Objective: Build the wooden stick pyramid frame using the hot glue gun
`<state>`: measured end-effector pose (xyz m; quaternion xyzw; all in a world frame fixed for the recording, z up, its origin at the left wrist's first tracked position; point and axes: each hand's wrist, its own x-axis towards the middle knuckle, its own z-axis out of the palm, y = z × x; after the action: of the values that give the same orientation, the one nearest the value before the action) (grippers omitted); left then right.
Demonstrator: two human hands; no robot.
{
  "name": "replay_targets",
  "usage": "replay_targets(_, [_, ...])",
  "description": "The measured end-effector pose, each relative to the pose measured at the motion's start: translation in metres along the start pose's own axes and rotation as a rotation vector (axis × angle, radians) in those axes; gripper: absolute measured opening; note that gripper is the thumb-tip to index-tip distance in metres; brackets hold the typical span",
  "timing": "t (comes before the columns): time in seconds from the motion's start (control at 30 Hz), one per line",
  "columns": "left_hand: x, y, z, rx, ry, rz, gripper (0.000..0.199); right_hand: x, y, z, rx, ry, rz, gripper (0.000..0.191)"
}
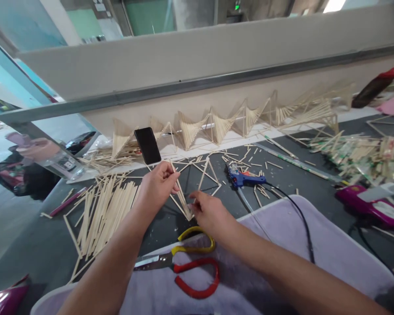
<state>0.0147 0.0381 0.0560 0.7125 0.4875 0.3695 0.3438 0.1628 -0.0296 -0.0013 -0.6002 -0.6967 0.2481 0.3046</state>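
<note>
A small frame of thin wooden sticks (181, 199) stands on the dark table between my hands. My left hand (160, 181) pinches a stick at the frame's upper end. At the lower right corner of the frame, the fingers of my right hand (208, 212) are pressed together; what they grip is too small to make out. Scissors (197, 264) with one yellow and one red handle lie just below my hands. A loose bundle of sticks (108, 214) lies left of my left hand. A blue glue gun (246, 177) rests to the right of the frame.
Finished twisted stick models (221, 124) line the wall behind a black phone (147, 145). A purple cushion (282, 245) covers the near edge. The glue gun's cord crosses it. A purple tool (367, 205) and bundled sticks are at right. A bottle (52, 155) stands at left.
</note>
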Motion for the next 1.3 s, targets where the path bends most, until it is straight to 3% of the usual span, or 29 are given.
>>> replay_targets(0.13, [0.001,0.001,0.000,0.104,0.020,0.004,0.015,0.015,-0.010,0.005,-0.015,-0.016,-0.042,0.021])
replay_targets(0.27, [0.004,-0.001,-0.012,0.214,0.082,0.035,0.017,0.023,-0.006,0.010,-0.074,0.000,-0.050,0.020])
replay_targets(0.43, [0.015,-0.013,-0.030,0.121,0.244,0.031,0.024,0.025,-0.004,0.009,-0.143,-0.015,-0.006,0.021])
replay_targets(0.7, [0.025,-0.026,-0.017,-0.189,0.088,-0.017,0.036,0.032,-0.008,0.011,-0.215,-0.080,0.051,0.020])
replay_targets(1.3, [0.027,-0.026,-0.017,-0.427,-0.046,-0.166,0.038,0.032,-0.002,0.020,-0.204,-0.163,0.037,0.018])
